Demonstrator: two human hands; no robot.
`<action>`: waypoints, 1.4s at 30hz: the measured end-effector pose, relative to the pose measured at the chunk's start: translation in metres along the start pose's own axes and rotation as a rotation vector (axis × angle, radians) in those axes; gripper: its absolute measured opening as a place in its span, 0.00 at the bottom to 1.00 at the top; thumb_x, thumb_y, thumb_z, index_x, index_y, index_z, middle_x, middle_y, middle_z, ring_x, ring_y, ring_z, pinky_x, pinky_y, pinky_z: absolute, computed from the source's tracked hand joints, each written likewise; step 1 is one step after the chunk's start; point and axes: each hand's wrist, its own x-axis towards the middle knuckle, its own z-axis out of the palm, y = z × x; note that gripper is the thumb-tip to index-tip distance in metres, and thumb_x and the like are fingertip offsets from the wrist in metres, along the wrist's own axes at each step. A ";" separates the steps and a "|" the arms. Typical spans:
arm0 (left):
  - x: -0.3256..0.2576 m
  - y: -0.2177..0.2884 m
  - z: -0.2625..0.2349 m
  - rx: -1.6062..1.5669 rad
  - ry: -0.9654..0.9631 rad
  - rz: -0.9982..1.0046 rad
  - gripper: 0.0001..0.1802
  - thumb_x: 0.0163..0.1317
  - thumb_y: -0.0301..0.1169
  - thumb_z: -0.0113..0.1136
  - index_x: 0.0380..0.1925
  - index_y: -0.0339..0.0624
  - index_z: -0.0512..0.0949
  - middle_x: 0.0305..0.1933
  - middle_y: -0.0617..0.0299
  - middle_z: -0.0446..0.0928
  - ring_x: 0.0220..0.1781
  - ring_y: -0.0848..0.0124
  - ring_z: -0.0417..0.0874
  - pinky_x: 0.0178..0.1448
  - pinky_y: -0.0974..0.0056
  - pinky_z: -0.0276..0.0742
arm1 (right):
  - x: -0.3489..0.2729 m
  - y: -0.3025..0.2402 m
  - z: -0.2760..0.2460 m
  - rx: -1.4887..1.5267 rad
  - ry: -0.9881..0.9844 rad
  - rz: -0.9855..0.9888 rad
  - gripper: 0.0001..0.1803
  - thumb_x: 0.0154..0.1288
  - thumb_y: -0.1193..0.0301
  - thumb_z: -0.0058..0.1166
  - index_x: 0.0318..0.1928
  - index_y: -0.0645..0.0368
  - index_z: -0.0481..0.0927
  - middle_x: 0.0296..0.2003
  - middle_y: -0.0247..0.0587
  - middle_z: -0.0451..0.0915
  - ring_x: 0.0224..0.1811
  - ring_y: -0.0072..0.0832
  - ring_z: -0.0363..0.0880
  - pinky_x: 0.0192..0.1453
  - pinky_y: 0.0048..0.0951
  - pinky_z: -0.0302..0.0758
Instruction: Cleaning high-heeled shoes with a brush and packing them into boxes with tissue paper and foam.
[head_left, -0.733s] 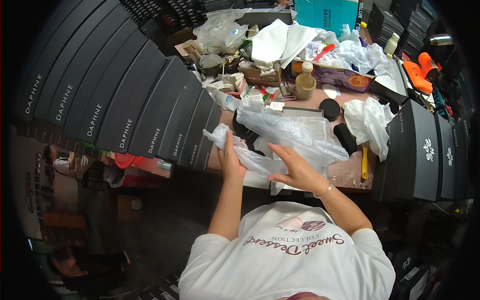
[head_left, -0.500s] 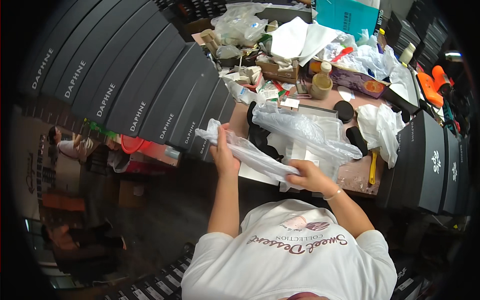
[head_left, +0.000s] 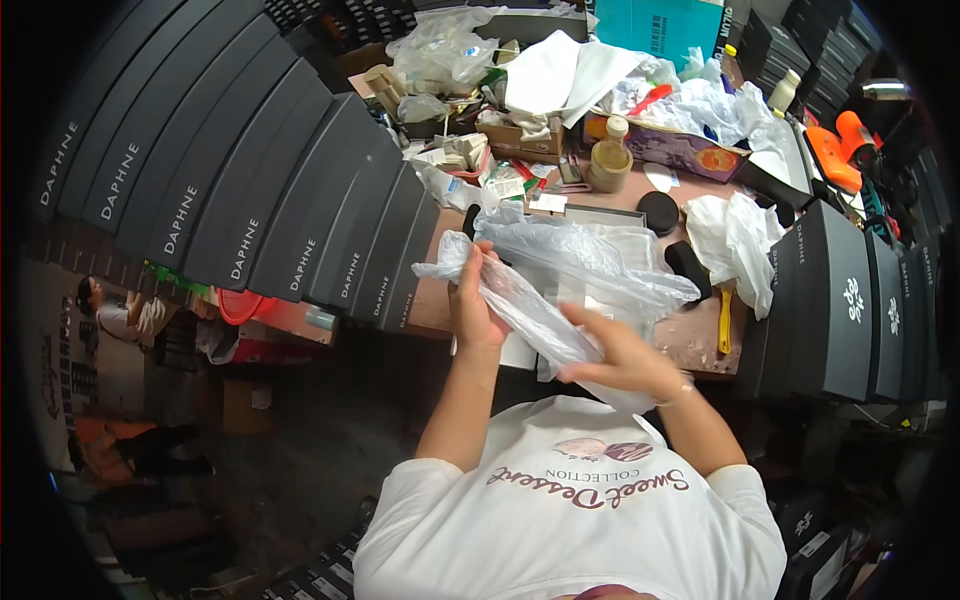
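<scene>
A crumpled, translucent plastic bag (head_left: pixel 540 318) is stretched lengthwise in front of my chest. Its upper left end is pinched between the thumb and fingers of my left hand (head_left: pixel 480 315). At its lower right part is my right hand (head_left: pixel 640 362), slightly smeared by motion, with thumb and fingers apart, lying against the plastic. Just beyond, a second clear plastic bag (head_left: pixel 590 252) lies across an open shoe box (head_left: pixel 603 214) with white paper inside. What is under that bag is hard to make out.
Dark shoe boxes (head_left: pixel 290 200) are stacked at left; more boxes (head_left: pixel 825 300) stand at right. On the table are a yellow-handled brush (head_left: pixel 724 320), a round black tin (head_left: pixel 658 212), a bottle (head_left: pixel 610 160) and crumpled white paper (head_left: pixel 735 240). A person (head_left: pixel 115 315) is far left.
The held bag has tilted more steeply, its lower end coming nearer my body. My right hand has loosened its pinch and spread its fingers. My left hand keeps its hold.
</scene>
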 end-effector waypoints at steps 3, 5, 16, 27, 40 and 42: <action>-0.016 0.004 0.006 -0.042 -0.098 0.086 0.26 0.65 0.44 0.57 0.57 0.41 0.69 0.49 0.63 0.75 0.49 0.72 0.75 0.54 0.63 0.72 | 0.007 0.018 0.033 0.200 -0.087 0.213 0.17 0.67 0.65 0.50 0.49 0.64 0.76 0.34 0.49 0.81 0.34 0.36 0.77 0.42 0.35 0.73; -0.041 -0.008 0.008 0.033 -0.244 0.177 0.35 0.64 0.50 0.56 0.63 0.37 0.62 0.57 0.60 0.72 0.60 0.69 0.71 0.65 0.61 0.63 | 0.009 0.021 0.036 0.239 -0.111 0.229 0.14 0.68 0.68 0.46 0.47 0.65 0.76 0.32 0.49 0.80 0.30 0.34 0.76 0.40 0.34 0.73; -0.078 -0.038 0.016 0.788 -0.265 0.105 0.20 0.72 0.39 0.46 0.40 0.31 0.79 0.39 0.58 0.80 0.41 0.73 0.78 0.48 0.68 0.72 | 0.001 0.023 0.037 -0.289 0.198 -0.217 0.10 0.62 0.70 0.51 0.42 0.60 0.74 0.30 0.48 0.78 0.27 0.44 0.78 0.31 0.39 0.76; -0.033 -0.012 0.021 0.610 -0.331 -0.224 0.25 0.70 0.47 0.45 0.37 0.33 0.78 0.30 0.58 0.78 0.27 0.74 0.79 0.35 0.69 0.77 | -0.027 0.020 -0.056 -0.738 0.288 -0.091 0.06 0.52 0.75 0.56 0.32 0.57 0.74 0.28 0.43 0.74 0.27 0.41 0.77 0.29 0.40 0.72; -0.070 -0.052 0.018 1.013 -0.990 -0.248 0.23 0.68 0.44 0.50 0.52 0.36 0.74 0.48 0.57 0.76 0.49 0.68 0.76 0.53 0.62 0.73 | 0.021 0.027 -0.050 0.040 0.069 0.179 0.29 0.63 0.67 0.59 0.61 0.65 0.67 0.44 0.40 0.80 0.42 0.22 0.78 0.42 0.24 0.75; -0.076 -0.049 0.022 1.132 -1.033 -0.374 0.25 0.68 0.43 0.52 0.56 0.36 0.70 0.49 0.54 0.75 0.51 0.68 0.75 0.56 0.62 0.71 | 0.024 0.051 -0.023 0.327 0.116 0.222 0.16 0.66 0.69 0.56 0.51 0.63 0.75 0.31 0.24 0.75 0.30 0.10 0.67 0.33 0.16 0.66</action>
